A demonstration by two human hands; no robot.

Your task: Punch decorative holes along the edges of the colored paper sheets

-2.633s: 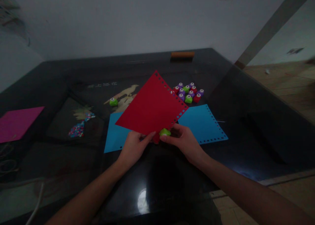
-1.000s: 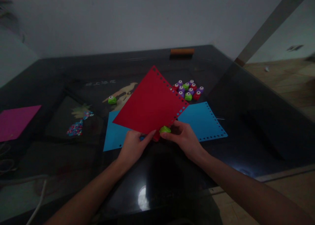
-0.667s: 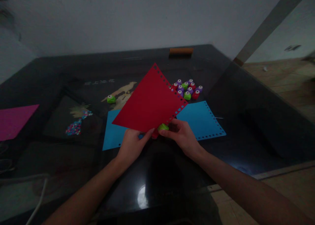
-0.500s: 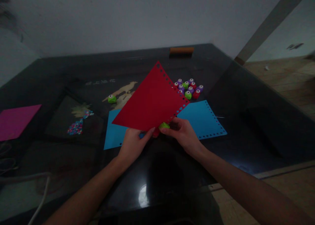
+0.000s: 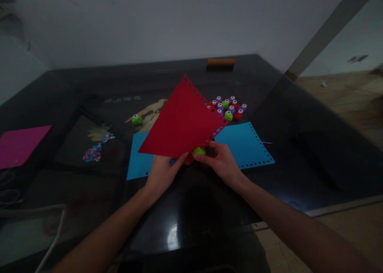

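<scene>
I hold a red paper sheet point(image 5: 183, 123) tilted above the dark glass table point(image 5: 293, 157); a row of punched holes runs along its right edge. My left hand point(image 5: 163, 173) pinches its near corner from below. My right hand point(image 5: 220, 163) is closed on a small green paper punch point(image 5: 198, 150) set at the sheet's near edge. Under the red sheet a blue paper sheet point(image 5: 243, 145) lies flat, with punched holes along its right and near edges.
A cluster of several purple, red and green punches point(image 5: 229, 108) sits behind the blue sheet. A lone green punch point(image 5: 137, 119) lies left of the red sheet. A magenta sheet point(image 5: 20, 144) lies at far left, coloured paper bits point(image 5: 95, 151) nearby, an orange-brown bar point(image 5: 220, 62) at the back.
The red sheet has risen and turned slightly while both hands stay at its near corner; the green punch has stayed at the sheet's near edge. The view has shifted a little.
</scene>
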